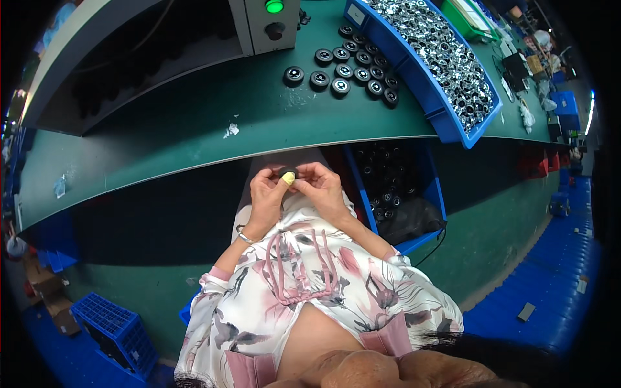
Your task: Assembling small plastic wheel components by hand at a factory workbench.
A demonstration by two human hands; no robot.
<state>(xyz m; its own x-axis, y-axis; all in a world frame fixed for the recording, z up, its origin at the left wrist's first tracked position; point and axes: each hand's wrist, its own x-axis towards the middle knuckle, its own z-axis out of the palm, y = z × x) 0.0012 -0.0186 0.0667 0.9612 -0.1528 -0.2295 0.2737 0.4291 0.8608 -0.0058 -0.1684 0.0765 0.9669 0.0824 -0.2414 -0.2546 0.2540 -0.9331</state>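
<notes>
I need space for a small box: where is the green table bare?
The green tabletop is mostly bare in front of the grey machine frame, left of the round black pieces; small white scraps interrupt it. Rightward it is crowded: those pieces, then the blue plastic bin of shiny silver parts.

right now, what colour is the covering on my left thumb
Pale yellow; the thumb covering shows best in the head view.

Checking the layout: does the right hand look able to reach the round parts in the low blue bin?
Probably yes: the blue bin is open beside the right hand, though that hand holds a dark piece.
</notes>
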